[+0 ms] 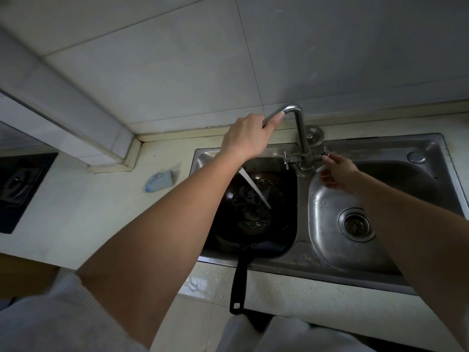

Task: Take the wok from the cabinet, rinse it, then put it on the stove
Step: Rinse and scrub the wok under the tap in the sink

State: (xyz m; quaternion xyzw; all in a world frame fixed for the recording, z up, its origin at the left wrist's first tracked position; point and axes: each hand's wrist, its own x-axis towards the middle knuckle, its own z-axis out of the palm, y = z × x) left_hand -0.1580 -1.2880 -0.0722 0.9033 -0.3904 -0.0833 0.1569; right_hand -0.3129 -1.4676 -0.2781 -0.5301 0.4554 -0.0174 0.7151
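Left hand grips the tap spout, water falls into the wok, and right hand fingers seemingly pinch the tap handle.

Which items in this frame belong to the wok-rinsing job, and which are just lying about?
In use:
wok in the left basin
faucet spout, gripped by the left hand
tap handle at the right hand
water stream
stove, the wok's destination

Lying about:
blue-grey sponge on the counter
right basin drain strainer
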